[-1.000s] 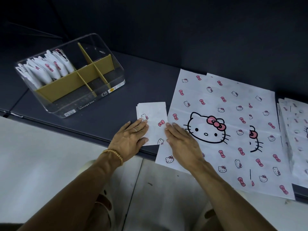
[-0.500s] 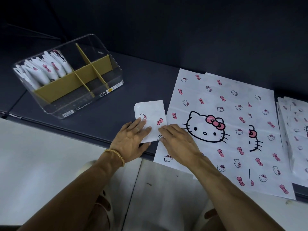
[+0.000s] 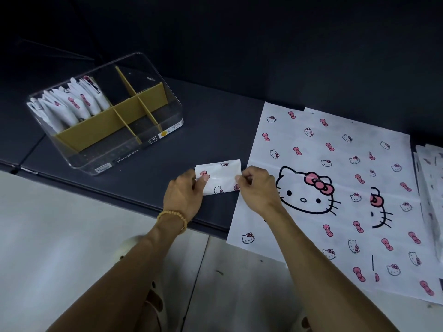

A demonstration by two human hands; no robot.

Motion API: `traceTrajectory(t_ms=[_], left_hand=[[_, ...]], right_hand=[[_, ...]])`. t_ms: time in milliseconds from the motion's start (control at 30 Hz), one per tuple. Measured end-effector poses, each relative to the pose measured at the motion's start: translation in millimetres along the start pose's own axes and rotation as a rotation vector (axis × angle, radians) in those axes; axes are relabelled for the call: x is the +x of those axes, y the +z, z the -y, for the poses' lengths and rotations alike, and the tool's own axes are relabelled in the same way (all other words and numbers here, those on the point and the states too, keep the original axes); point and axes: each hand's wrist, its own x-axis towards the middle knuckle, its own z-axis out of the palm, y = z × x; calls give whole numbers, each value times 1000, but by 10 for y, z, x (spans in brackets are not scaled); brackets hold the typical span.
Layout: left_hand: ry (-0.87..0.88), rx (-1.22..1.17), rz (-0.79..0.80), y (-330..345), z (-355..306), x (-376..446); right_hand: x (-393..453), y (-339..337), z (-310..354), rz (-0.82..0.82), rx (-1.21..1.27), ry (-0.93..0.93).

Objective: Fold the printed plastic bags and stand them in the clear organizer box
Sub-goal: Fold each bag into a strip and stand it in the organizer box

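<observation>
Folded cat-print bag [image 3: 219, 177], now a small white packet with pink bows, pinched at both ends just above the near edge of the dark tabletop [image 3: 215, 121]. Left hand [image 3: 183, 197] gripping the left end, thumb on top and fingers curled beneath. Right hand [image 3: 257, 188] pinching the right end between thumb and curled fingers. Packet apparently lifted slightly or being creased; contact with the table hard to judge.

Likely step: finishing the last fold of this bag, ready for transfer. Clear organizer box [image 3: 105, 149] well to the left and farther back, split by tan cardboard dividers [image 3: 100, 127]. Rear-left compartment already packed with standing folded bags [image 3: 72, 106]; other compartments showing nothing inside.

Next move, as a judgement: keep the packet pressed so that the slippery film does not spring open, carry it left with one hand, and slot it upright beside the others or into a neighbouring compartment.

Unfolded bags [image 3: 335, 188] spread flat just right of the hands, hanging over the table edge, with a further stack of bags [image 3: 431, 178] at far right waiting to be folded.
</observation>
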Motion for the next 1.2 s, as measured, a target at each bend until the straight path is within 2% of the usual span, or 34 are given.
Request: traceTrajectory(t_ms=[133,267,333,433,500,567,667,700,767,800,833,900,967,1100,1200], left_hand=[[-128,9,-73,72,-28,63],[-137,179,-117,101,-56,65],[-8,286,-167,89,-51,25],[395,433,-244,72,54,4],[593,542,-208,72,155,10],[631,510,-163,71,260,6],[579,435,-101,52,347,-38],[575,434,-85,49,353,-48],[576,431,-52,52,349,-59],[576,428,-42,51,345,-67],[578,420,-39,50,351,-66],[575,401,-23,47,367,-74],[572,405,-9,36,378,-92],[542,434,-1,48,376,-105],[529,420,-44,77,391,-111]], right_hand=[[97,74,70,-5,-54,78],[98,103,79,-41,-57,87],[93,113,73,-52,-47,83],[107,141,68,-73,-75,70],[125,151,71,-89,-99,66],[143,166,74,-104,-114,67],[125,180,106,-147,-180,60],[100,201,114,-210,-279,-10],[12,245,132,-318,-543,-289],[-35,294,134,-316,-609,-443],[-75,361,118,-252,-629,-593],[-157,477,69,-59,-618,-729],[-198,501,3,38,-640,-711],[-104,388,-37,71,-679,-725],[-44,268,-143,147,-682,-629]])
